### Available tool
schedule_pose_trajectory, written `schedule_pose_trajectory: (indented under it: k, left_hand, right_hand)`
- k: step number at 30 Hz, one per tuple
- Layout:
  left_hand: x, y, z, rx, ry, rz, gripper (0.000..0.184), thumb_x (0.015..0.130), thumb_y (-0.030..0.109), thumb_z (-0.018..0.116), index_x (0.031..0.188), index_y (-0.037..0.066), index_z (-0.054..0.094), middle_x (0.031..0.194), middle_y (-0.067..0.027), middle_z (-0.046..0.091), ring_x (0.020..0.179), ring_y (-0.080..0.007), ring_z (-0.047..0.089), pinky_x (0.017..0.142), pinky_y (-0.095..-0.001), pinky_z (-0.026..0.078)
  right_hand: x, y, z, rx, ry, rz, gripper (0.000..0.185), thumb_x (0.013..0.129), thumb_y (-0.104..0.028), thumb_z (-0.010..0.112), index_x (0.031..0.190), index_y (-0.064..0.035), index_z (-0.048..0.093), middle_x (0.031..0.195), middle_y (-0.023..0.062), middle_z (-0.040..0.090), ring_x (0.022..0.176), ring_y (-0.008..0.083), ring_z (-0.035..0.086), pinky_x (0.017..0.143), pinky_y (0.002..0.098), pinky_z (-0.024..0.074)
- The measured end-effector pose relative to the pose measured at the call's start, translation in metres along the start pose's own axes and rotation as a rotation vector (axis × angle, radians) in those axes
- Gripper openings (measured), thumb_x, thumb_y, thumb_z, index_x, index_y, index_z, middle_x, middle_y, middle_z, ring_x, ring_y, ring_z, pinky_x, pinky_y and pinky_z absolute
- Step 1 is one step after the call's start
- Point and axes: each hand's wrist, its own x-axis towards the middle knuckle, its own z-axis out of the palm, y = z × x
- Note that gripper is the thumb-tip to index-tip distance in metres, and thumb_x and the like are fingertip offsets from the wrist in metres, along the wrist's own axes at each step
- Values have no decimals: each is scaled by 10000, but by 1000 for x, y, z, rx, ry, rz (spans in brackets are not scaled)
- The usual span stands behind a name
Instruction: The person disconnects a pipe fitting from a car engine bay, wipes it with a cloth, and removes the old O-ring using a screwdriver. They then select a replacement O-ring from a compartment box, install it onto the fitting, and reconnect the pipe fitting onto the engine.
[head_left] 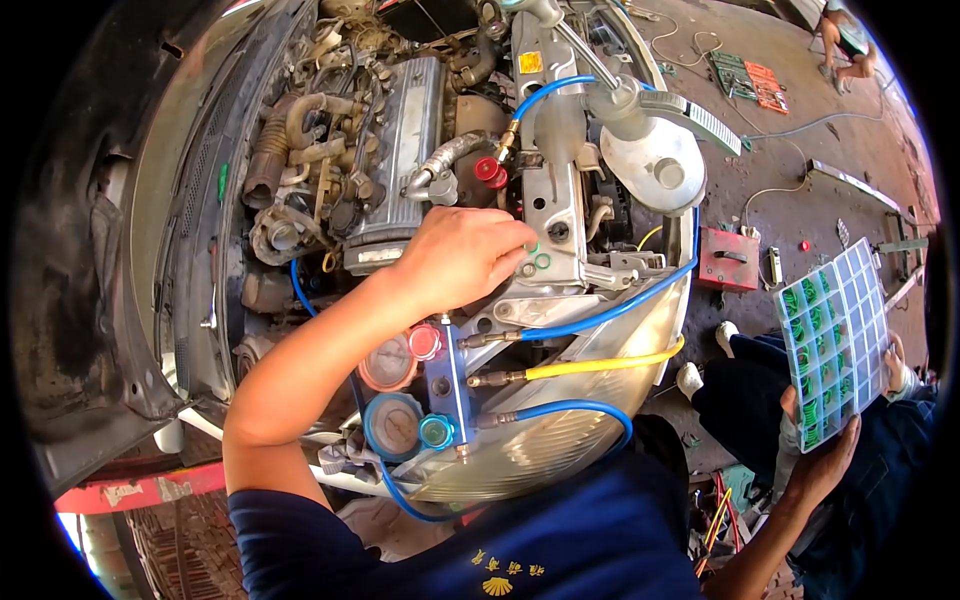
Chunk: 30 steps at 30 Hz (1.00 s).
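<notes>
My left hand (468,255) reaches over the front of an open engine bay, with its fingers curled together. The fingertips are right beside several small green O-rings (541,261) lying on the silver metal crossmember (545,205); whatever they pinch, if anything, is hidden. At the right, my right hand (838,455) grips the lower edge of an open clear plastic compartment case (868,318). Green O-rings fill many compartments in its left half. Another person's hands (895,365) also hold the case. Below my left forearm is a manifold gauge set (442,385) with red and blue knobs.
Blue hoses (610,318) and a yellow hose (605,364) run across the headlight. A round silver canister (655,168) sits by the crossmember. The engine (405,140) lies beyond. A red metal box (728,260), tool sets (748,80) and a seated person (845,45) are on the right.
</notes>
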Motion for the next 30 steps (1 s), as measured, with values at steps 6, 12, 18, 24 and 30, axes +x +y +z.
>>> schedule_pose_trajectory:
  k: [6, 12, 18, 24, 30]
  left_hand:
    - [2, -4, 3, -49, 1, -38, 186, 925, 180, 782, 1095, 108, 809, 930, -80, 761, 840, -317, 740, 720, -440, 595]
    - [9, 1, -2, -140, -90, -66, 168, 924, 183, 788, 1065, 96, 813, 905, -89, 755, 838, -314, 740, 724, -437, 589]
    - [15, 0, 8, -235, -81, -12, 176, 919, 171, 796, 1072, 86, 813, 929, -100, 770, 789, -307, 732, 728, -404, 588]
    - [12, -1, -2, -293, -48, -113, 197, 908, 147, 787, 1090, 79, 820, 928, -111, 782, 775, -265, 742, 713, -389, 588]
    - [-1, 8, 3, -248, -50, -123, 212, 890, 122, 759, 1082, 58, 820, 889, -122, 780, 740, -265, 740, 701, -388, 596]
  right_hand:
    - [-8, -4, 13, -189, -8, -94, 519, 1162, -303, 478, 1549, 43, 488, 1564, 186, 541, 1454, 299, 524, 1255, 471, 393]
    - [-18, -13, 27, -59, 50, -13, 524, 1176, -294, 428, 1554, 67, 460, 1554, 214, 528, 1452, 309, 524, 1261, 476, 391]
    - [-6, -4, 4, -31, 13, -5, 543, 1147, -335, 525, 1564, 13, 497, 1584, 160, 542, 1469, 302, 514, 1250, 492, 393]
    - [-7, -4, 6, 37, 9, 16, 550, 1153, -340, 502, 1571, 17, 490, 1589, 156, 542, 1471, 303, 515, 1251, 489, 387]
    - [-31, -22, 51, 148, 5, 173, 573, 1170, -378, 386, 1574, 18, 476, 1600, 168, 533, 1465, 310, 524, 1244, 478, 390]
